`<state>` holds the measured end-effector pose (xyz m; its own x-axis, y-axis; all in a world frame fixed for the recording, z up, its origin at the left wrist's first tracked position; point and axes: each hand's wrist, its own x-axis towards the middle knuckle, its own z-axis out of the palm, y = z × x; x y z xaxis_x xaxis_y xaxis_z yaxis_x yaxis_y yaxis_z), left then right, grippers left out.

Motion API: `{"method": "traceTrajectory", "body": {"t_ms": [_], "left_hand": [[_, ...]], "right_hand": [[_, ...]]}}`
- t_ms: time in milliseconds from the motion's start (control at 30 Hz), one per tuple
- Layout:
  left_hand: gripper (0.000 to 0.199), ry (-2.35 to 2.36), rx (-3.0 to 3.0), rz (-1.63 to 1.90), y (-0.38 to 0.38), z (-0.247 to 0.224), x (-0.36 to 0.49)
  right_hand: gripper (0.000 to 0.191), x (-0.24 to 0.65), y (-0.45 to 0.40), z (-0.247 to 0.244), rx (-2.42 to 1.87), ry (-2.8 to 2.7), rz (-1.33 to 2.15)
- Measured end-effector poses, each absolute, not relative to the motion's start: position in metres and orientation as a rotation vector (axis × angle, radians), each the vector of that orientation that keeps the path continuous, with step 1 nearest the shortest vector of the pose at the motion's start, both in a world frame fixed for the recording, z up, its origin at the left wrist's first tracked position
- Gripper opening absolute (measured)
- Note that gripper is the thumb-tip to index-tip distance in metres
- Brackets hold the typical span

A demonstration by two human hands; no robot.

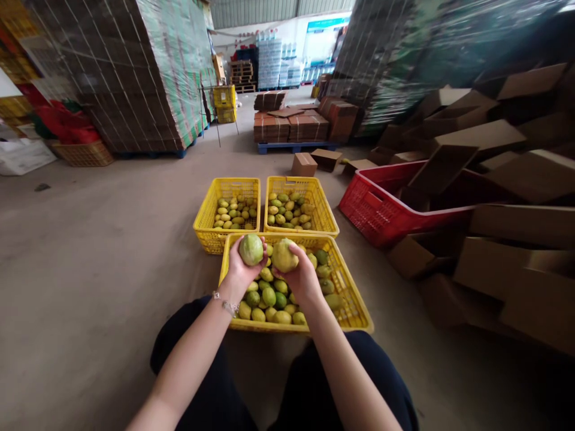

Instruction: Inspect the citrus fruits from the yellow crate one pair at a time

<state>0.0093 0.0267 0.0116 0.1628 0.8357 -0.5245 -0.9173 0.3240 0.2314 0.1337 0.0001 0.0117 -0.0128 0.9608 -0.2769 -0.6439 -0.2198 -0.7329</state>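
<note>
Yellow crates (354,287), three, hold fruit; each hand's fingers (263,244) grip one fruit (251,249).

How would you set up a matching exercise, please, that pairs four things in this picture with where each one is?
Things:
1. Greener round fruit
2. Yellower round fruit
3. Bracelet
4. Red crate

Places:
A. On the floor, beside a heap of cardboard boxes
B. In the right hand
C. Around the left wrist
D. In the left hand

Right pairs: 1-D, 2-B, 3-C, 4-A.
</note>
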Motion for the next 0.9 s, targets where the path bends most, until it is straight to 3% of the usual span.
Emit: {"method": "traceTrajectory", "body": {"t_ms": [200,500,733,900], "left_hand": [[0.016,0.868,-0.203,1.306,0.034,0.007,0.015],[0.014,0.824,-0.025,1.388,0.019,0.019,0.012],[0.025,0.743,-0.109,1.315,0.024,0.014,0.012],[0.034,0.675,-0.120,1.178,0.023,0.019,0.009]], "right_hand": [[0.017,0.133,0.001,0.011,-0.950,-0.298,1.640],[0.013,0.138,0.005,0.011,-0.989,-0.213,1.582],[0.025,0.136,-0.001,0.014,-0.979,-0.310,1.595],[0.012,0.136,-0.001,0.017,-0.976,-0.207,1.571]]}}
